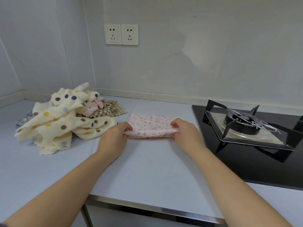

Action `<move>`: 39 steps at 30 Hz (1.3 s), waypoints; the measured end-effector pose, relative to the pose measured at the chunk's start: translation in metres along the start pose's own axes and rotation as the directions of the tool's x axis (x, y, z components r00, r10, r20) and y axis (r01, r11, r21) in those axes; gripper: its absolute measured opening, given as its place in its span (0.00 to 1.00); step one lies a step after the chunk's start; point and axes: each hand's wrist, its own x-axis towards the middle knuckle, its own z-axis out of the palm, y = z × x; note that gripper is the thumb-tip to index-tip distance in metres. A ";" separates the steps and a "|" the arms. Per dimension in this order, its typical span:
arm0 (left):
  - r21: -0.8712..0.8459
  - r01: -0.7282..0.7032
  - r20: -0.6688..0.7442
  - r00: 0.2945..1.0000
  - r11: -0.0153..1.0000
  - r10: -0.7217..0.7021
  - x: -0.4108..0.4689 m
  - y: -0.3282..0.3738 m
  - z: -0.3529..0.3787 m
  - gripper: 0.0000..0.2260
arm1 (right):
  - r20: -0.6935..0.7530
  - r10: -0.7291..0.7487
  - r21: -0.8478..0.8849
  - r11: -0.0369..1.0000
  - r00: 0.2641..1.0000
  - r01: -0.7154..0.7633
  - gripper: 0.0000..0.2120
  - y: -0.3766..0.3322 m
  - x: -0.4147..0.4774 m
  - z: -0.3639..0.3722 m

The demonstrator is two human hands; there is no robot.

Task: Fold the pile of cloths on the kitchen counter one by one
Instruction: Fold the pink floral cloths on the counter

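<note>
A pink speckled cloth [150, 124] lies folded into a narrow band on the pale counter [147, 169], in the middle. My left hand [113, 138] pinches its near left corner, and my right hand [183, 131] pinches its near right corner, lifting the near edge slightly. To the left sits the pile of cloths [65, 117]: a cream cloth with coloured dots on top, a green checked cloth [111, 109] and a pink patterned one [95, 106] behind it, and a grey piece underneath.
A black gas hob [249, 128] with a metal burner stand fills the counter's right side, close to my right hand. Two wall sockets [121, 34] sit above. The counter's metal front edge [147, 205] runs below my forearms.
</note>
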 end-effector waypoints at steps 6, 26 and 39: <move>-0.237 0.065 -0.093 0.992 0.969 -0.089 0.005 0.005 -0.009 0.08 | -0.170 0.122 0.466 0.884 0.978 -0.029 0.16 0.015 0.009 -0.010; -0.238 0.293 -0.001 0.953 0.926 -0.302 0.007 0.015 -0.013 0.15 | 0.203 0.242 0.246 0.926 0.949 -0.288 0.18 0.023 0.011 -0.022; 0.053 0.245 -0.122 0.964 0.968 -0.237 0.018 -0.002 -0.001 0.11 | -0.017 0.146 -0.066 0.987 0.989 -0.147 0.15 0.009 0.014 0.008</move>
